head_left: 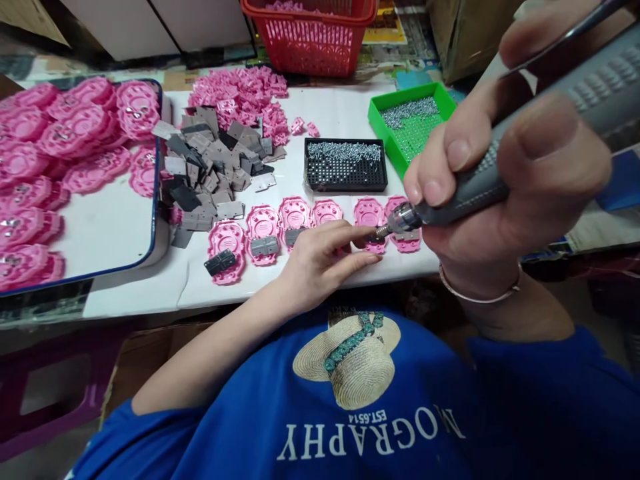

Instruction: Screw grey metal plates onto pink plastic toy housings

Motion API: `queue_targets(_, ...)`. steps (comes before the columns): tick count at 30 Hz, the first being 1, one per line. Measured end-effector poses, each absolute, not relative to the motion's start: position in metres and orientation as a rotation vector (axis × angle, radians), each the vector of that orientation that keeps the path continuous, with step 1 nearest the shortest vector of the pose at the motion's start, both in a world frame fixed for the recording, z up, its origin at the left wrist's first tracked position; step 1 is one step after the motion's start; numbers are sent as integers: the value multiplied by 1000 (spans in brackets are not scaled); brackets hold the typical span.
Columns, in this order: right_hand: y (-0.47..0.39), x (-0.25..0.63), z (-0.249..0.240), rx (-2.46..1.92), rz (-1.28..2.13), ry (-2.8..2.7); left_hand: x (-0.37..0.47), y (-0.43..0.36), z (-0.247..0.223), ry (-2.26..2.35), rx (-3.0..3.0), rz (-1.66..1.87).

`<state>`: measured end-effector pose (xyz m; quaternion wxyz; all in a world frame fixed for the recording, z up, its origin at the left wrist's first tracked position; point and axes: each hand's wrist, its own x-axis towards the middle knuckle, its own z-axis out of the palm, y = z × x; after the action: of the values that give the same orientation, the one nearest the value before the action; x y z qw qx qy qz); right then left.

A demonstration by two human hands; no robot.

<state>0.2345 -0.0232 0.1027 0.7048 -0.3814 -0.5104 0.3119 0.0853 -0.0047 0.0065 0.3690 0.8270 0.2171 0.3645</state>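
My right hand (520, 153) is wrapped round a grey electric screwdriver (480, 173). Its metal bit points down and left at a pink plastic casing (369, 212) in the row on the table. My left hand (320, 257) steadies that same casing, index finger and thumb at its lower part, beside the bit tip. A dark plate on this casing is partly hidden by the fingers and bit. Other casings, such as the leftmost pink casing (227, 239), lie in line, several with grey or black plates (264, 246) on their lower halves.
A black perforated tray (345, 183) and a green tray (377, 123) hold small screws. Behind are loose grey plates (220, 160), small pink parts (240, 93) and a red basket (310, 50). At left, a blue-rimmed white tray (110, 230) bears stacked pink casings.
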Motion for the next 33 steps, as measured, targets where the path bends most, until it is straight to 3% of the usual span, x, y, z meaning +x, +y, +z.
queue_targets(4,-23,250,71,-703,636,-1121,82,-18,-3,420,2579,1015)
queue_targets(10,-15,254,40,-723,569,-1164,91,-31,-8,311,3007,649)
queue_targets(16,-5,252,26,-569,539,-1226,96,-31,-6,442,3103,530)
queue_targets(33,-16,253,21,-946,593,-1233,96,-29,-9,260,3201,273)
